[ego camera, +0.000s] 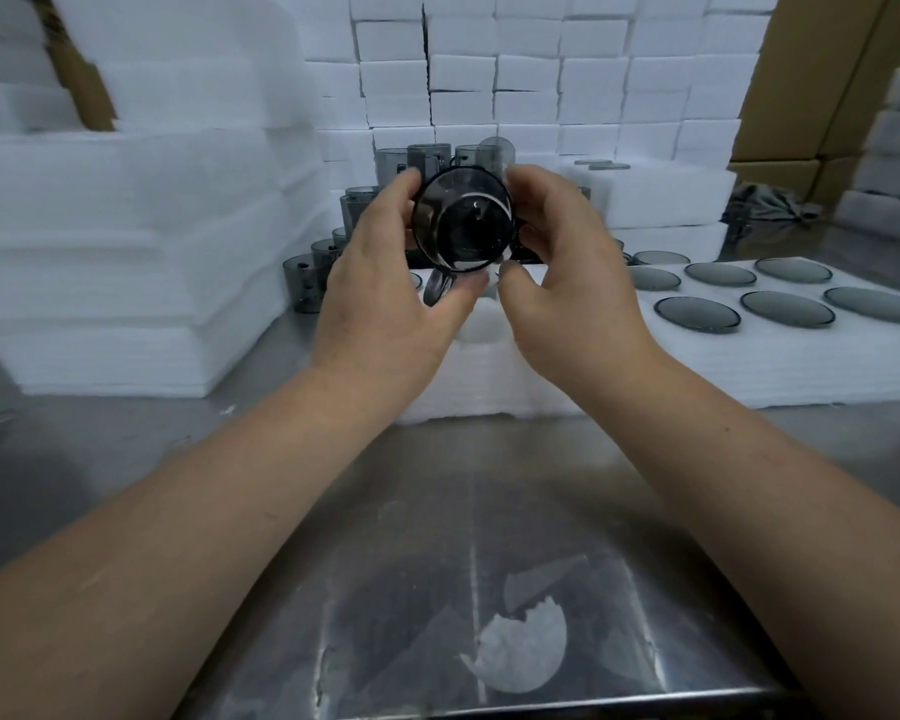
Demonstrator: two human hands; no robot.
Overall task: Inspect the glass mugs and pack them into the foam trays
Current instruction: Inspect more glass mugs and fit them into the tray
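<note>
- mug [462, 226]: smoke-grey see-through glass, reads near-black at centre, bright white glint along rim
- spare mugs [306, 283]: same smoky grey tint, small dark spots on the walls
- lids [697, 314]: grey-green tinted glass discs with darker edges
- tray [749, 366]: plain white foam, fine horizontal layer lines on its side
- foam stacks [126, 241]: white, faint bluish cast
- foam blocks [541, 80]: white, dark seams making a grid
- table [437, 511]: dull silver-grey metal, streaky reflections
- scrap [520, 652]: white, jagged-edged
- cartons [801, 96]: brown cardboard
- cloth [770, 205]: dark grey
</note>
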